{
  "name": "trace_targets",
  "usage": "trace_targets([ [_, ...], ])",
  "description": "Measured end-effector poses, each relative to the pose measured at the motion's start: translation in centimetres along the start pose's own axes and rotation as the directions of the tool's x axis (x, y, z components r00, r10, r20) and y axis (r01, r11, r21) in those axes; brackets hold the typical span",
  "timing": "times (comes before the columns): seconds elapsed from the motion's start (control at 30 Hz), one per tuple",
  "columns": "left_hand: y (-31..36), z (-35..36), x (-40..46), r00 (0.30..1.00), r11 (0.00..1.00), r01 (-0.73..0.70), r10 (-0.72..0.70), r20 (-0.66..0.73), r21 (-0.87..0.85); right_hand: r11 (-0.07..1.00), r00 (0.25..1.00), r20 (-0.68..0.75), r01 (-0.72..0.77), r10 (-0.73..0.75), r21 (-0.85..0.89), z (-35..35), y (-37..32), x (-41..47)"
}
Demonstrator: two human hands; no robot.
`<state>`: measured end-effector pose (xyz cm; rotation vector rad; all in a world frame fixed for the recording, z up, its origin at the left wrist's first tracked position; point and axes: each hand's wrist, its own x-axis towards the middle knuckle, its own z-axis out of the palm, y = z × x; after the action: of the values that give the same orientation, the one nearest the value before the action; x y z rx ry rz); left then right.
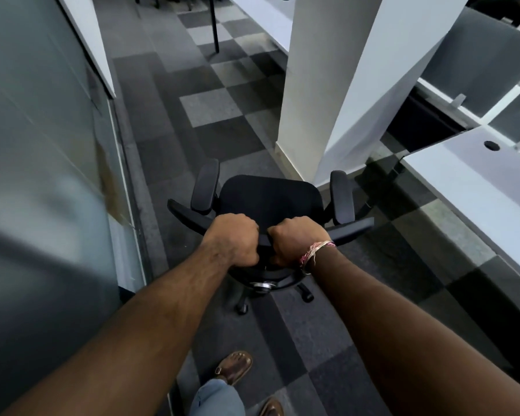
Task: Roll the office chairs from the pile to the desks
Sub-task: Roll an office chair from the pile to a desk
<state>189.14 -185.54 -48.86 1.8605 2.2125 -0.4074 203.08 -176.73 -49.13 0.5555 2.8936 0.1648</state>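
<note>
Office chair (270,202) of black fabric and matte plastic, on checkered grey carpet tiles (222,109), just beside a white square pillar (327,85). Seat facing away, curved backrest rim running left to right (armrests padded, rounded, pointing forward). Left hand (233,240) and right hand (297,240) both fisted around that rim, side by side. Smooth white desk (478,181) at right; frosted glass wall (42,145) at left.

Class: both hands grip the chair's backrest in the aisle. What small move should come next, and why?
Probably ease the chair slightly left while pushing on: the left hand and right hand hold its top edge, and the white pillar stands close ahead on the right.
</note>
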Motion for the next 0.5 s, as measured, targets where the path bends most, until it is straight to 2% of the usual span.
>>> trace_targets([
  [0.23,-2.9,-0.7,3.5,1.0,1.0,0.01,-0.01,-0.001,-0.008,1.0,1.0,-0.023,0.01,-0.01,0.005,0.2,2.0,4.5],
  [0.5,-10.7,-2.6,10.1,0.998,0.999,0.048,-0.049,-0.043,-0.018,1.0,0.999,-0.039,0.018,-0.019,-0.018,-1.7,4.3,15.1],
])
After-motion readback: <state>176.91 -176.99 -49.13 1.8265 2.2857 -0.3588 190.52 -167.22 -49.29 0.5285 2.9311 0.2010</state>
